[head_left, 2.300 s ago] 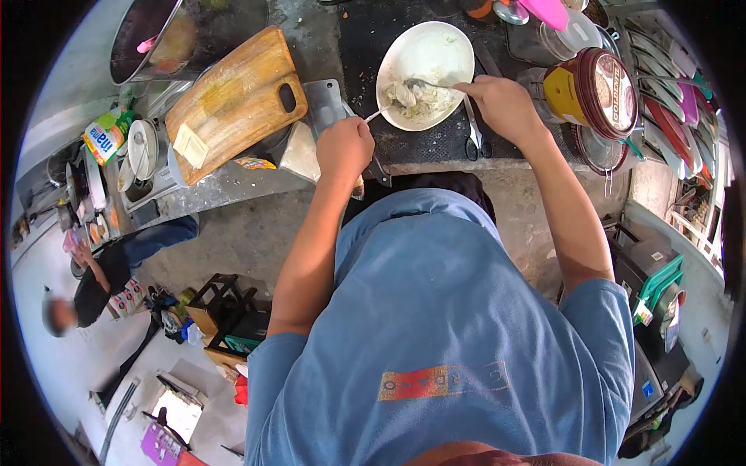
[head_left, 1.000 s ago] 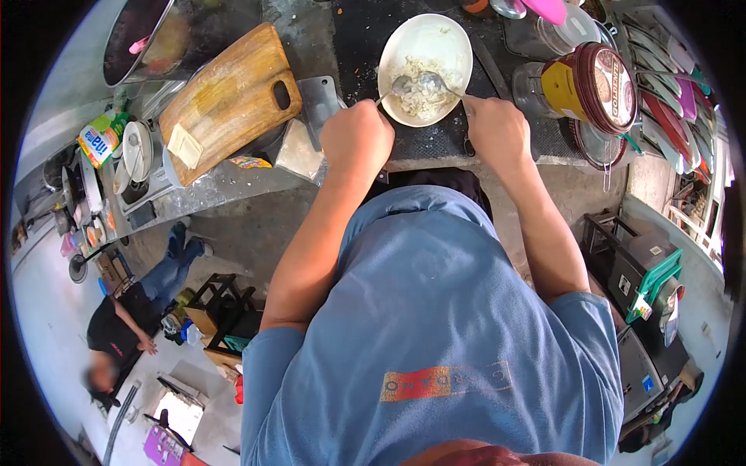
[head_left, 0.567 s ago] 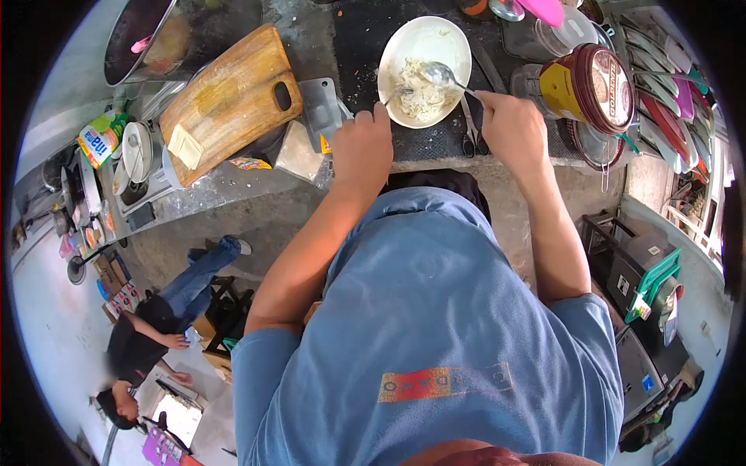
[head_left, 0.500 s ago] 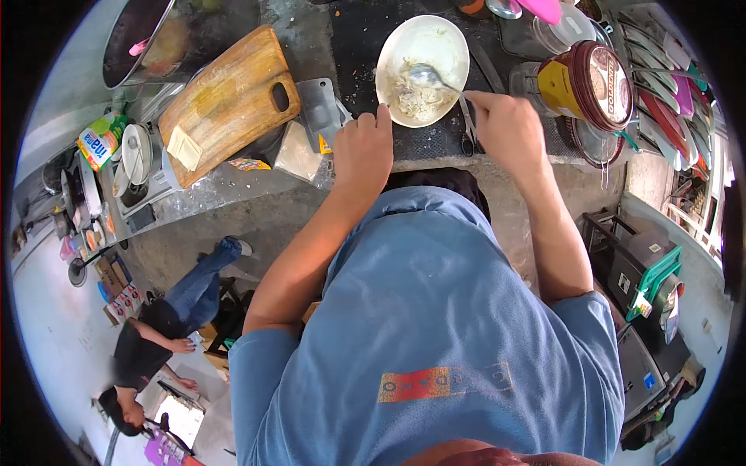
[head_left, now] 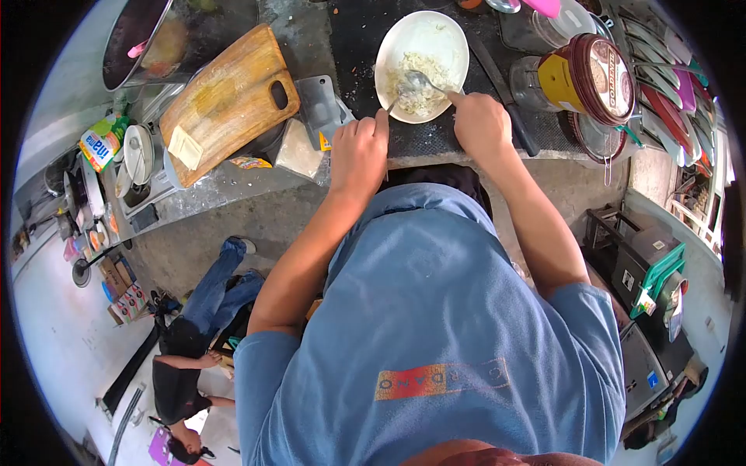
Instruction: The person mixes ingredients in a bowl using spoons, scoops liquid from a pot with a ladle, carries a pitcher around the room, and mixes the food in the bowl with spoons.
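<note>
An oval white plate (head_left: 437, 37) lies on the dark worktop with a pale, crumbly food mixture (head_left: 420, 84) in its near half. My right hand (head_left: 479, 126) pinches the handle of a metal spoon (head_left: 418, 80), whose bowl rests in the mixture. At the plate's near left edge my left hand (head_left: 360, 151) is closed round a thin utensil; its tip reaches the food, but its end is too small to make out. A long dark-handled knife (head_left: 505, 91) lies just right of the plate.
A wooden cutting board (head_left: 233, 97) with a pale yellow block (head_left: 186, 147) is on the left, beside a large pot (head_left: 143, 46). A brown-lidded tub (head_left: 579, 78) stands on the right near dish racks. Another person (head_left: 183, 373) is at the lower left, apart from my hands.
My right hand has moved left and in toward the plate, shifting the spoon left through the mixture. The knife's handle now shows, and the scissors are out of sight. The other person has moved right.
</note>
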The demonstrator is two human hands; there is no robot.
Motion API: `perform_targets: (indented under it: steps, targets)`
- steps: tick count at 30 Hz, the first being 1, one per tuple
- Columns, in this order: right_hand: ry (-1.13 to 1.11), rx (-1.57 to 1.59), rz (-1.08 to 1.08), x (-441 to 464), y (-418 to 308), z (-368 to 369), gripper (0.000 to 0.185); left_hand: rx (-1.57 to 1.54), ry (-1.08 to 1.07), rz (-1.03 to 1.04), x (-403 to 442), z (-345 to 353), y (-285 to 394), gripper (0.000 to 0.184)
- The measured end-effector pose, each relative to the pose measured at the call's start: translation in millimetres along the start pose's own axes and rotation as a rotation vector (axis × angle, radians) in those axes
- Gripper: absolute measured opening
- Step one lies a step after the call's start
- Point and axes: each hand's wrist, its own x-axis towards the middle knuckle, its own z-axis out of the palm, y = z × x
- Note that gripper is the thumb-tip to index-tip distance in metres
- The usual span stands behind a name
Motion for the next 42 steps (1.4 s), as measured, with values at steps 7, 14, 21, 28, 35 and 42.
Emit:
perform_targets:
  steps: [7, 14, 21, 28, 35, 42]
  targets:
    - [0.141, -0.052, 0.01, 8.4, 34.1, -26.5, 0.031, -0.17, 0.026, -0.218, 19.8, -26.3, -12.3, 0.009]
    - [0.092, -0.006, -0.081, 36.8, 78.5, 16.0, 0.031, -0.185, -0.432, -0.609, 40.0, -25.3, -29.2, 0.024]
    - [0.052, 0.278, -0.212, 31.9, 79.4, -5.3, 0.026, -0.381, -0.401, -0.745, 39.7, 7.1, -30.0, 0.027]
    - [-0.069, -0.055, -0.215, 5.9, 54.4, -3.9, 0.036, -0.477, -0.203, -0.666, 31.4, 30.9, -27.2, 0.026]
    - [-0.155, -0.143, -0.049, -1.3, 27.0, 8.1, 0.041, -0.096, -0.255, -0.44, 43.3, -13.2, -0.8, 0.021]
    - [-0.064, -0.242, -0.062, -5.8, 12.3, -34.3, 0.019, -0.005, -0.221, -0.297, 59.1, -32.5, 1.7, 0.014]
